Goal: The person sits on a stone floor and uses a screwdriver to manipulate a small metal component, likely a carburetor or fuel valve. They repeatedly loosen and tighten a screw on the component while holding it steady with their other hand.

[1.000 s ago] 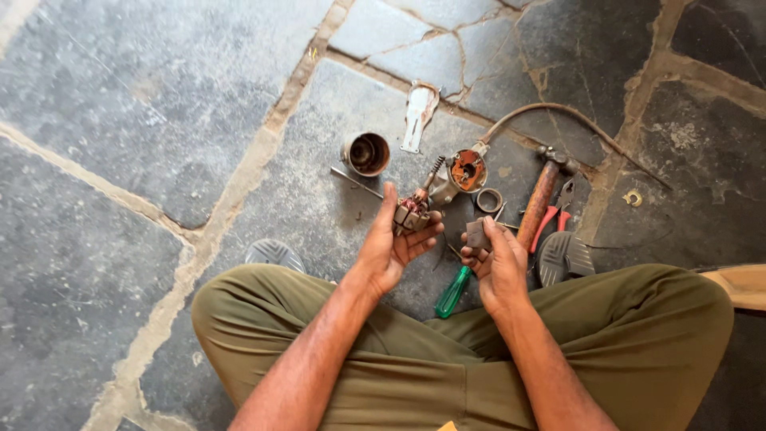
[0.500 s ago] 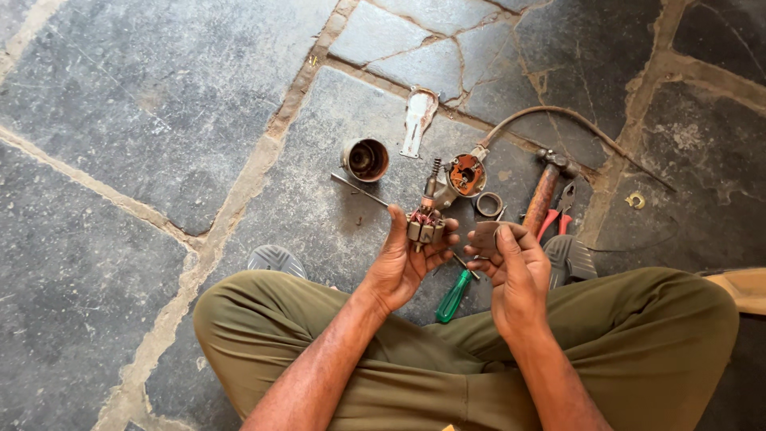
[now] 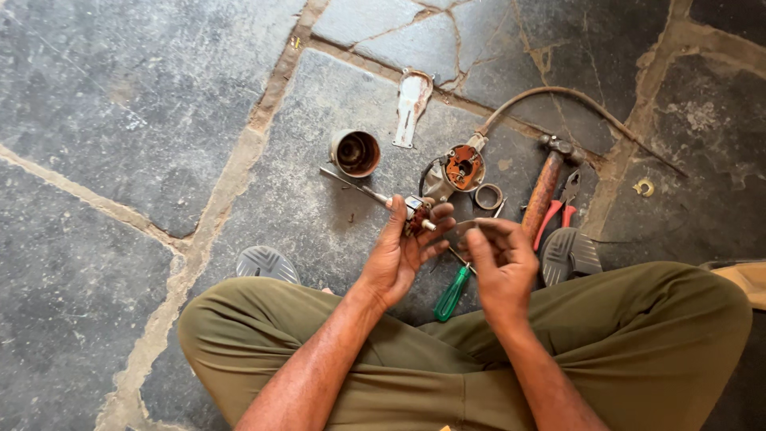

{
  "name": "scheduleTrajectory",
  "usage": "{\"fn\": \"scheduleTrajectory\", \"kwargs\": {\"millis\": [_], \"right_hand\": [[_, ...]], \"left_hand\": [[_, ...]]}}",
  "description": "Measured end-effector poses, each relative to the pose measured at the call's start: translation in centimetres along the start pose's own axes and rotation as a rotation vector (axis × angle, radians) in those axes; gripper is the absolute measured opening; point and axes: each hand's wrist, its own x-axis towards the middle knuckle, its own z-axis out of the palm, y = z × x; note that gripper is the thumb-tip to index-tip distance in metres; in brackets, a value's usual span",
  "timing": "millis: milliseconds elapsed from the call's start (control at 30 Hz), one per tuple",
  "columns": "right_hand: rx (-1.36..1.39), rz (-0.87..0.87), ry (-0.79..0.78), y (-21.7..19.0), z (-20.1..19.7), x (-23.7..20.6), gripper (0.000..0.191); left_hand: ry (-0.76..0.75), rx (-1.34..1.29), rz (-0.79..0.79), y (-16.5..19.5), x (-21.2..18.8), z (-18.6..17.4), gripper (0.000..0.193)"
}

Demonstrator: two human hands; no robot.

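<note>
Over lap | left hand (image 3: pixel 399 251) pinches small metal part (image 3: pixel 416 214), half hidden | right hand (image 3: pixel 501 267) curled, contents unclear

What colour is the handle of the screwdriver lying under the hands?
Green; the screwdriver handle shows clearly in the head view, on the stone floor.

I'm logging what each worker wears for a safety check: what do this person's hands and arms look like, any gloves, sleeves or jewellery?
Both are bare. The left hand and right hand have no gloves, and no rings or watch show. The forearms are uncovered down to the frame's lower edge, with no sleeve in view. The only clothing visible is a pair of olive-green trousers on the crossed legs.
</note>
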Motion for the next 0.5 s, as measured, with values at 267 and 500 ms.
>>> {"fn": "scheduleTrajectory", "kwargs": {"millis": [267,500], "right_hand": [[-0.450,-0.299,-0.002,-0.2,1.0,0.7,0.018],[-0.548,-0.577,-0.113,-0.4,2.9,0.0,0.020]], "left_hand": [[0.003,0.100,0.044,-0.1,0.9,-0.6,0.067],[0.002,0.250,0.028,-0.7,0.5,-1.2,0.079]]}}
